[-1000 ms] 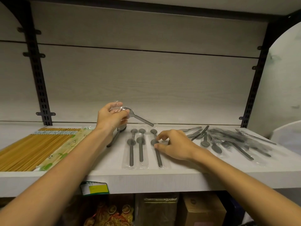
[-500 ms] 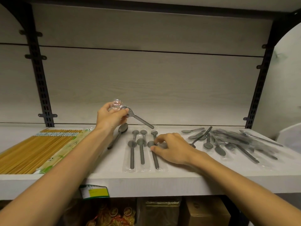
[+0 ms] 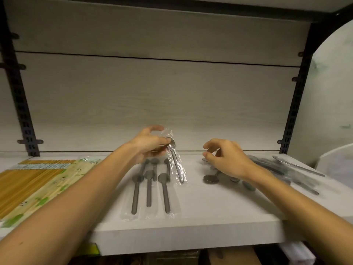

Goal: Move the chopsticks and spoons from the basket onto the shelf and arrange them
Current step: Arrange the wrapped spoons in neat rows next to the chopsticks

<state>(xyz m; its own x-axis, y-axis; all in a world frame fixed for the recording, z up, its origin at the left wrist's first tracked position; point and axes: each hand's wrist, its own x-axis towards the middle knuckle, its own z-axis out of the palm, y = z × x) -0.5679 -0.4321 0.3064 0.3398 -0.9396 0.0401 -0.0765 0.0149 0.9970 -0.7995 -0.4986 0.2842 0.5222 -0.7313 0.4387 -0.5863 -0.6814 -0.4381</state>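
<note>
A plastic-wrapped spoon (image 3: 176, 161) is pinched at its bowl by the left hand (image 3: 150, 145), its handle tip lowered onto the white shelf (image 3: 210, 213) just right of a row of wrapped spoons (image 3: 150, 185). The right hand (image 3: 226, 159) is held over loose spoons (image 3: 282, 169), fingers (image 3: 208, 148) loosely curled, nothing grasped. Packaged chopsticks (image 3: 32, 180) are laid at the left; no writing on their wrappers can be read.

A shop: slotted-upright shelf (image 3: 191, 232) displaying plastic-wrapped spoons (image 3: 149, 188) and packaged chopsticks (image 3: 28, 184).
</note>
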